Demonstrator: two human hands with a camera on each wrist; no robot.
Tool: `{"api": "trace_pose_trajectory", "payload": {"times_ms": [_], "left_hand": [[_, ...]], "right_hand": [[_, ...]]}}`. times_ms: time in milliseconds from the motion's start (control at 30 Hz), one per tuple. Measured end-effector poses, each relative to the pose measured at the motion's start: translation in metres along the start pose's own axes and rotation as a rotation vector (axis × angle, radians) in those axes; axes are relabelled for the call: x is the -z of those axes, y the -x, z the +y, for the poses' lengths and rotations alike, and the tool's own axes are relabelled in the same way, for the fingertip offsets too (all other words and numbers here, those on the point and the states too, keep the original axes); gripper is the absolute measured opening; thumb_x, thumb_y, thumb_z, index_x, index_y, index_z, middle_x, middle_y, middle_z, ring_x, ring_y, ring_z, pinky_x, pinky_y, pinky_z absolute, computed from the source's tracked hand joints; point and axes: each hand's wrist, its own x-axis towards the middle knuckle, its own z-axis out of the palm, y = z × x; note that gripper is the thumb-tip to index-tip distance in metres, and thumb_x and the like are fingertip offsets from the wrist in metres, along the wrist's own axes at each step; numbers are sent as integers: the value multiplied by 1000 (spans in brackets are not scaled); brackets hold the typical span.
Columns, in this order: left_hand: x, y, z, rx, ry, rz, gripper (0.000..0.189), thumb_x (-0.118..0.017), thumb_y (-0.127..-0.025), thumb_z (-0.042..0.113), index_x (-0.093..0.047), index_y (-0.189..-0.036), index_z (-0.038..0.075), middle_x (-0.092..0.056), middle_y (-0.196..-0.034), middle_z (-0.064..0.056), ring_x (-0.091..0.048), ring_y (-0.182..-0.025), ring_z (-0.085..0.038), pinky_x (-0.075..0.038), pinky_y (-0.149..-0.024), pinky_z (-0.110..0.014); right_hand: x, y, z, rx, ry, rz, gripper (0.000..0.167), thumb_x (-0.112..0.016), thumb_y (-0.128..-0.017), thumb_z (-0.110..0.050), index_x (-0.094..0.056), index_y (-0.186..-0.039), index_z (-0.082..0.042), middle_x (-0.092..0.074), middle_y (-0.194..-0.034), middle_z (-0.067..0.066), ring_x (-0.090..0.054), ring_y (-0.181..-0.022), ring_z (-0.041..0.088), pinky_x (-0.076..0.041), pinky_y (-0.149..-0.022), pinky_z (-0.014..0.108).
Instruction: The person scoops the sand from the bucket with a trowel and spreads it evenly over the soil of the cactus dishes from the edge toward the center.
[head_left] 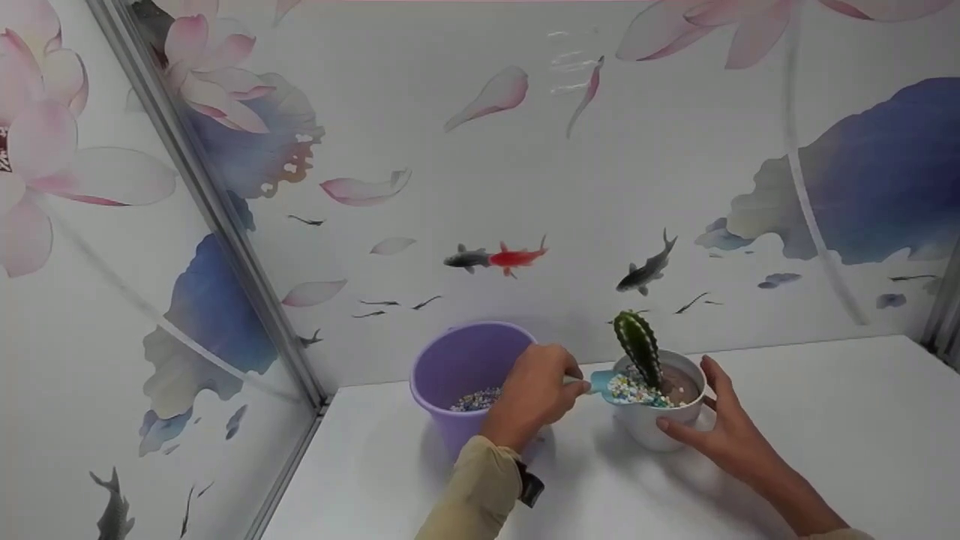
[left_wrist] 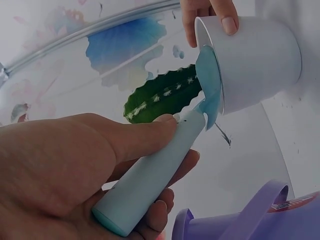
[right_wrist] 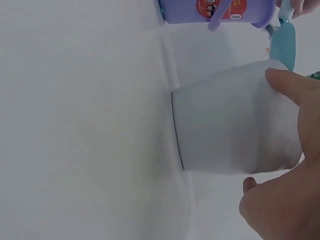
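Observation:
My left hand [head_left: 529, 394] grips the pale handle of a small blue-green plastic trowel [left_wrist: 150, 172], thumb along the top of it. The trowel's blade lies over the rim of a white flower pot [head_left: 651, 433], with colourful pebbles [head_left: 634, 391] on and beside it. A green cactus [head_left: 637, 341] rises from the pot, leaning a little to the left, with brownish soil around its right side. My right hand [head_left: 731, 431] holds the pot from the right, thumb at the front and fingers at the far side of the rim.
Left of the pot stands a purple bucket [head_left: 441, 424] with more small pebbles [head_left: 472, 400] at its bottom, partly behind my left hand. Both stand on a white table [head_left: 360, 465]. Printed panels [head_left: 420, 135] with a metal corner strip [head_left: 217, 202] rise behind and to the left.

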Motion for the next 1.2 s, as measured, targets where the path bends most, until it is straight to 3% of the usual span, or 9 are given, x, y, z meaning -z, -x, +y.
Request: {"api": "trace_pose_trajectory", "payload": {"times_ms": [200,500,600,833,1200], "left_hand": [[2,1,-1,2,18,5,13,-82,-98,19,-86,-107,11,-82,-100,3,-69,-85,-7,-63,-83,-27],[1,1,-1,-39,2,19,10,-83,-97,18,-87,-103,10,-82,-96,2,-70,-84,-7,-62,-81,-26],[0,1,0,-54,-16,34,9,-83,-97,17,-87,-102,10,-83,-97,2,-72,-86,-8,-62,-81,-26],[-1,3,1,-64,-3,41,9,-84,-96,16,-88,-101,10,-83,-95,2,-70,-81,-5,-60,-77,-24],[4,4,9,-24,-1,27,11,-84,-97,18,-87,-104,11,-82,-99,4,-67,-82,-4,-61,-80,-24]], "right_hand": [[4,-1,4,7,-20,-25,127,-89,-91,-37,2,-174,-7,-17,-178,28,-22,-162,54,-25,-125,76],[-5,1,-1,77,42,73,121,-96,-84,-40,-20,-169,0,-36,-163,26,-42,-147,44,-45,-114,71],[-7,0,-2,88,36,76,119,-96,-83,-40,-22,-167,1,-36,-161,26,-42,-146,43,-44,-114,72],[-4,2,3,78,6,4,121,-93,-87,-35,-11,-169,-1,-32,-167,26,-31,-158,47,-33,-123,73],[-12,0,0,139,27,59,119,-99,-81,-33,-24,-168,-5,-37,-162,23,-37,-150,43,-41,-113,78]]}}
